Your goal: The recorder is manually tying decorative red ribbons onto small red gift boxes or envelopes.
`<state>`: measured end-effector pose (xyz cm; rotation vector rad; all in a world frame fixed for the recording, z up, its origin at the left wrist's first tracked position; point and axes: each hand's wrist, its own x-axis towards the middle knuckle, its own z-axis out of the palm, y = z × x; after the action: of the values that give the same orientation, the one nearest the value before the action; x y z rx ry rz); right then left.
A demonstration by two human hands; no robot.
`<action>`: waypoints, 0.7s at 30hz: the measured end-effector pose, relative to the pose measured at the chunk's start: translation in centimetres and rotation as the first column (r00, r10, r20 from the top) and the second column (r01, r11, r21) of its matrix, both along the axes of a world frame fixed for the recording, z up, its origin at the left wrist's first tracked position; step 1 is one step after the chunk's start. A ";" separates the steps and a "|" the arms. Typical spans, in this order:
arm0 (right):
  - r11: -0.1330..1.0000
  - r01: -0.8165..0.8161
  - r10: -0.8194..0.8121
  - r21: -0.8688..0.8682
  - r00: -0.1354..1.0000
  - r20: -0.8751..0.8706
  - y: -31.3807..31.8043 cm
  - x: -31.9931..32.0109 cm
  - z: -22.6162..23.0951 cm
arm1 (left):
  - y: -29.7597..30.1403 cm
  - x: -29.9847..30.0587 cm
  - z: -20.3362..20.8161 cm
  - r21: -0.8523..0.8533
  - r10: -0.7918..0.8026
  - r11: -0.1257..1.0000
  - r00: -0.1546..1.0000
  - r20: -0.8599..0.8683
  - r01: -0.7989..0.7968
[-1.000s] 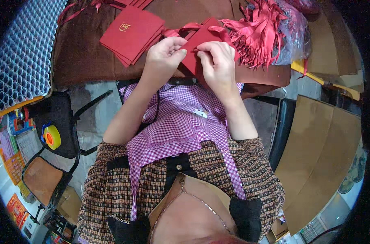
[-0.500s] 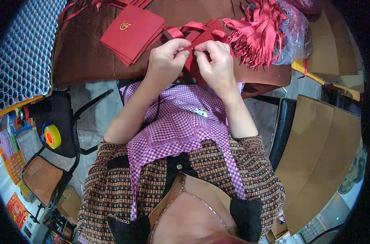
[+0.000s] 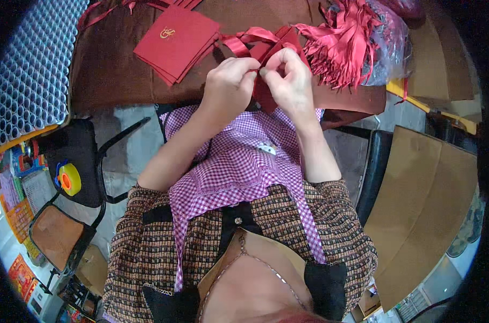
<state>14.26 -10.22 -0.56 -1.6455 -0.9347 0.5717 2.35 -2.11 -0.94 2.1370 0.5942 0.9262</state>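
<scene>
My left hand (image 3: 231, 86) and my right hand (image 3: 291, 81) meet at the table's near edge, thumbs and forefingers pinched close together. Between them is a dark red card (image 3: 264, 97), tilted, its lower part hanging toward my lap. Both hands pinch a thin red ribbon at the card; my fingertips cover much of it. A wider shiny red ribbon (image 3: 259, 35) loops above my knuckles. To the left lies a stack of square red cards (image 3: 174, 40) with a gold emblem on top. A thick bundle of red ribbons (image 3: 341, 46) lies to the right.
A clear plastic bag (image 3: 391, 46) sits beyond the ribbon bundle on the brown cloth (image 3: 110, 70). At the left stands a tray of tube-like cells (image 3: 29, 70). Yellow tape (image 3: 69, 179) rests on a black chair. Large cardboard (image 3: 424, 210) leans at the right.
Both hands have shifted slightly down and right, with their fingertips still close together. My left hand has turned a little, and the card between the hands has changed its tilt.
</scene>
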 end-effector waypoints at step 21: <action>0.969 -0.245 0.156 -0.028 0.522 0.839 -0.3 1.7 5.6 | 1.1 -0.3 -0.4 -0.009 -0.092 0.996 0.993 0.079 0.093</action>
<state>15.94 -10.48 5.06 -1.7262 -1.8530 -0.2000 2.07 -0.98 -1.34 2.0878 0.4566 0.9481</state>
